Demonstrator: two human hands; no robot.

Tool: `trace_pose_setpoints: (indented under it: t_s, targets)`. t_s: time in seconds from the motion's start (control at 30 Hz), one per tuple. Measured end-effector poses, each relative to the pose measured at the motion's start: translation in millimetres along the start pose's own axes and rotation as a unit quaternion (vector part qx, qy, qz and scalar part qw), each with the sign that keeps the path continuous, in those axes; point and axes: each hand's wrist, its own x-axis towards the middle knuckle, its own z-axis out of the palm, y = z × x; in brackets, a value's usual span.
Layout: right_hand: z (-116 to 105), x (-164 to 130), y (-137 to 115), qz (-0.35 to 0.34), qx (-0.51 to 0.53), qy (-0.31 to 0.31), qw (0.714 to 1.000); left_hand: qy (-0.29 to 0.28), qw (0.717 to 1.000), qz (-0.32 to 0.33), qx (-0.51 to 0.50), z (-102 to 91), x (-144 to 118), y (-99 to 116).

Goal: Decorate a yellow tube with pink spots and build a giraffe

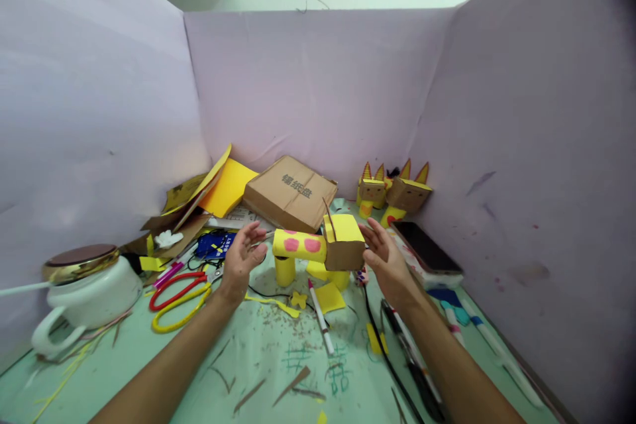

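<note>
- Left hand [244, 253] is hovering just left of the yellow paper animal [318, 248], palm facing it, fingers spread wide and loosely curled, holding nothing.
- Right hand [386, 258] is hovering just right of the animal's cardboard head [344, 243], fingers open and relaxed; fingertips are near the box, contact not clear.
- Animal is standing upright on its yellow tube legs at mid-worktop, between both hands; body is showing pink spots.
- White marker [320, 317] is lying on the green worktop [278, 364] just in front of the animal, next to a yellow paper scrap [330, 297].
- Red-and-yellow scissors [179, 298] are lying left of the left wrist.
- White pot with a gold lid [87, 291] is sitting at the left edge.
- Flat cardboard box [291, 192] is leaning near the back edge; two small cardboard figures [392, 193] are standing at the back right corner.
- Phone [426, 248] is lying along the right edge.
</note>
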Motion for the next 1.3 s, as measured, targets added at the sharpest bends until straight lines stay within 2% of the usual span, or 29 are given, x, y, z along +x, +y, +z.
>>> trace_pose_setpoints:
  t_s: [0.17,0.23,0.3,0.43,0.5,0.57,0.7,0.8,0.87,0.97,1.1,1.3]
  targets:
    - [13.5,5.5,0.9,0.04,-0.041,-0.065,0.996,-0.1,0.992,-0.028,0.064,-4.3,29.0,21.9]
    - [17.0,8.6,2.1,0.039,-0.067,-0.066,0.995,-0.15,0.984,-0.038,0.085,-5.5,37.8,23.8]
    - [17.3,10.5,4.7,0.031,-0.077,-0.051,0.995,-0.175,0.979,-0.04,0.094,-6.8,42.3,21.6]
    - [9.5,8.3,6.4,0.007,-0.055,-0.011,0.998,-0.122,0.99,-0.004,0.068,-9.3,36.7,21.7]
    - [4.7,5.1,2.6,-0.015,-0.047,0.006,0.999,-0.081,0.996,0.011,0.046,-8.9,29.7,30.5]
    - [2.4,1.7,-3.9,-0.03,-0.045,0.01,0.999,-0.06,0.998,0.0,0.004,-6.4,22.2,43.7]
    - [9.6,-5.7,-20.0,-0.041,-0.079,-0.002,0.996,-0.118,0.984,-0.118,-0.054,2.6,8.9,65.6]
    - [20.3,-14.0,-28.7,-0.058,-0.146,-0.024,0.987,-0.148,0.965,-0.205,-0.071,9.9,1.8,70.4]
    - [26.1,-20.5,-30.7,-0.082,-0.168,-0.044,0.981,-0.139,0.953,-0.259,-0.076,15.3,-1.7,70.2]
    - [32.3,-29.6,-29.1,-0.115,-0.181,-0.058,0.975,-0.077,0.948,-0.303,-0.058,24.7,-6.3,67.7]
    - [38.0,-36.5,-25.9,-0.134,-0.19,-0.065,0.97,-0.008,0.965,-0.259,-0.031,34.4,-10.3,61.8]
    - [39.0,-37.1,-23.6,-0.12,-0.212,-0.056,0.968,-0.005,0.979,-0.203,0.013,37.4,-11.1,55.6]
